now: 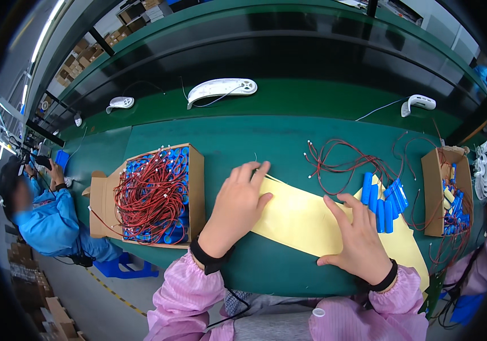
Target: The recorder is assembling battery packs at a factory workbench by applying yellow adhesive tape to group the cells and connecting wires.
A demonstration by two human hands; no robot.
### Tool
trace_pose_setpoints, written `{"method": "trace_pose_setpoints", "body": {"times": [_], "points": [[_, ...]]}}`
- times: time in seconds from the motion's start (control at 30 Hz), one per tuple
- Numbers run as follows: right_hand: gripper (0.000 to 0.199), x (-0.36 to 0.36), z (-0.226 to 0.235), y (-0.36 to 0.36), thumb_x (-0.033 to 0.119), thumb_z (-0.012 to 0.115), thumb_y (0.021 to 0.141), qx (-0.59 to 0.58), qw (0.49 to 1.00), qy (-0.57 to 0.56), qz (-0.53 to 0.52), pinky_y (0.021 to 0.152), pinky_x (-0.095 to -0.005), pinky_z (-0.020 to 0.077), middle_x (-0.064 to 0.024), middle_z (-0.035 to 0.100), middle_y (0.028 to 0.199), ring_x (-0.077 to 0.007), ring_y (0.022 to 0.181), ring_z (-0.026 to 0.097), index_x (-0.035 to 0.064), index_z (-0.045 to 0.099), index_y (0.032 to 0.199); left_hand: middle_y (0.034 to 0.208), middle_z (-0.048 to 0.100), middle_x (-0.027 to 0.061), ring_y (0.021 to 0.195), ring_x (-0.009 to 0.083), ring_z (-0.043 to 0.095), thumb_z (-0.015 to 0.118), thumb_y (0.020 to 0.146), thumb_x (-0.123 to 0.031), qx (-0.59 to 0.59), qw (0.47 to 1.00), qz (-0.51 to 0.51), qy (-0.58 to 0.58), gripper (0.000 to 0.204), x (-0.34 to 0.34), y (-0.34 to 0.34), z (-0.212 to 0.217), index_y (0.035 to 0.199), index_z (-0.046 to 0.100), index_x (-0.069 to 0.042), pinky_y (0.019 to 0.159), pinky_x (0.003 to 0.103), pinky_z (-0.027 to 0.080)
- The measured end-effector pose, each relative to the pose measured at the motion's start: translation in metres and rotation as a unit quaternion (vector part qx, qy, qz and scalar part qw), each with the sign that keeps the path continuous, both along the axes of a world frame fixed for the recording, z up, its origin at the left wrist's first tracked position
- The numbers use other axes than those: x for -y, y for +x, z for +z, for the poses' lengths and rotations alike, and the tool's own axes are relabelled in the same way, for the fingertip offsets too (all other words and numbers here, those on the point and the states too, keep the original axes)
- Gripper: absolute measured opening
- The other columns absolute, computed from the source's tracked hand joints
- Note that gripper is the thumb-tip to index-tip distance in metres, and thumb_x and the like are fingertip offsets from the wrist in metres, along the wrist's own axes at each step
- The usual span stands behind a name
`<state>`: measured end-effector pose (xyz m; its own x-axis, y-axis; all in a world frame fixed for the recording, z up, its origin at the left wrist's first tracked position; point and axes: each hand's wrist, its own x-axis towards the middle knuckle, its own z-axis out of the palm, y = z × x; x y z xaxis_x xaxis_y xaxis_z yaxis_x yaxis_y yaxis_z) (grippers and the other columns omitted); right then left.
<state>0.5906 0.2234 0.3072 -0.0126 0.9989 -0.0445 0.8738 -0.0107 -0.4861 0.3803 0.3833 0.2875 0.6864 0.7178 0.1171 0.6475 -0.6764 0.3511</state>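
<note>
A pale yellow sheet [297, 213], long and paper-like, lies aslant on the green worktable in front of me. My left hand [239, 200] rests at its left end, fingers stretched and thumb apart. Over its right part my right hand [363, 241] is spread, holding nothing. Just beyond the right fingers lie several blue cylindrical battery cells [388, 213]. They sit partly on more yellow sheet [405, 247], which continues right of my right hand. Thin red and black wires [340, 156] with small white connectors run loosely behind the cells.
To the left stands an open cardboard box [197, 190] full of blue cells under tangled red-black leads. A smaller carton [434, 196] with cells is at right. White curved devices [221, 91] lie along the back. A person in blue [56, 219] sits far left; a pink sleeve [485, 256] shows right.
</note>
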Motion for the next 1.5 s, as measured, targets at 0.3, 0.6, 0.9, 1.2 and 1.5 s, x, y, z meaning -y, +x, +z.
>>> {"method": "trace_pose_setpoints", "body": {"times": [0.3, 0.6, 0.9, 1.2, 1.5], "points": [[0.116, 0.001, -0.003, 0.003, 0.03, 0.094, 0.046, -0.029, 0.999, 0.015, -0.005, 0.1, -0.0472, 0.031, -0.0124, 0.037, 0.131, -0.0346, 0.118, 0.041, 0.0151, 0.036, 0.145, 0.123, 0.056, 0.0131, 0.118, 0.0323, 0.05, 0.065, 0.084, -0.013, 0.019, 0.996, -0.092, -0.008, 0.019, -0.012, 0.02, -0.006, 0.102, 0.068, -0.008, 0.099, 0.042, 0.041], [0.116, 0.002, -0.007, 0.006, 0.032, 0.093, 0.046, -0.044, 0.999, 0.014, -0.007, 0.101, -0.047, 0.0309, -0.013, 0.036, 0.132, -0.0349, 0.119, 0.041, 0.0136, 0.035, 0.146, 0.094, 0.056, 0.0078, 0.097, 0.0276, 0.053, 0.069, 0.079, -0.011, 0.009, 0.994, -0.108, 0.0, 0.01, -0.021, 0.036, -0.009, 0.083, 0.062, -0.006, 0.086, 0.04, 0.045], [0.116, 0.004, -0.009, 0.009, 0.032, 0.093, 0.048, -0.055, 0.998, 0.012, -0.012, 0.101, -0.0476, 0.0299, -0.0136, 0.036, 0.132, -0.0352, 0.119, 0.04, 0.0129, 0.034, 0.146, 0.09, 0.056, 0.0079, 0.088, 0.0291, 0.056, 0.059, 0.085, -0.009, -0.023, 0.996, -0.027, 0.081, 0.004, -0.028, 0.022, 0.005, 0.089, 0.059, -0.007, 0.077, 0.037, 0.046], [0.116, 0.006, -0.007, 0.012, 0.031, 0.093, 0.048, -0.052, 0.999, 0.003, -0.017, 0.102, -0.0475, 0.0298, -0.0144, 0.036, 0.133, -0.035, 0.12, 0.041, 0.0124, 0.034, 0.146, 0.085, 0.061, 0.0125, 0.079, 0.0256, 0.062, 0.063, 0.086, -0.005, 0.11, 0.982, 0.118, 0.092, 0.009, -0.011, 0.0, 0.047, 0.093, 0.061, 0.0, 0.065, 0.035, 0.049], [0.116, 0.006, -0.008, 0.013, 0.03, 0.093, 0.048, -0.061, 0.998, 0.008, -0.015, 0.101, -0.0478, 0.0301, -0.015, 0.036, 0.134, -0.0353, 0.12, 0.041, 0.0127, 0.034, 0.146, 0.087, 0.067, 0.0109, 0.077, 0.027, 0.067, 0.066, 0.081, -0.01, -0.099, 0.972, -0.05, -0.209, 0.012, 0.011, 0.008, 0.027, 0.091, 0.066, -0.003, 0.069, 0.038, 0.051]]}}
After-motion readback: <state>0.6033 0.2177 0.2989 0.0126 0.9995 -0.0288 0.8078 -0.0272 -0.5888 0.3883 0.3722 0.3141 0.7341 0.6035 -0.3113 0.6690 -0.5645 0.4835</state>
